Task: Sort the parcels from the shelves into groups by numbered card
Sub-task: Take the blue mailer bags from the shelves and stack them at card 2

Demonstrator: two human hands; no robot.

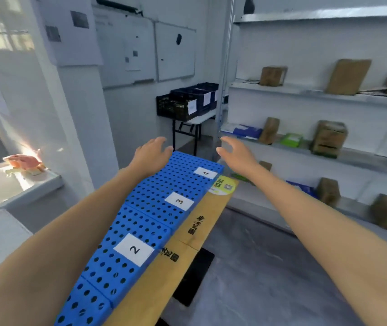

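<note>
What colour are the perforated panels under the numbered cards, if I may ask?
The panels are blue, clearest in the head view.

Brown parcels (328,138) stand spaced along the shelves (300,90); cards (133,249) 2, 3, 4 lie flat on blue perforated panels (149,209).

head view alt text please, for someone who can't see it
An empty left hand and right hand stretch out open near the far end of a blue perforated top bearing card 2, card 3 and card 4. Brown parcels sit on white shelves at right.
</note>
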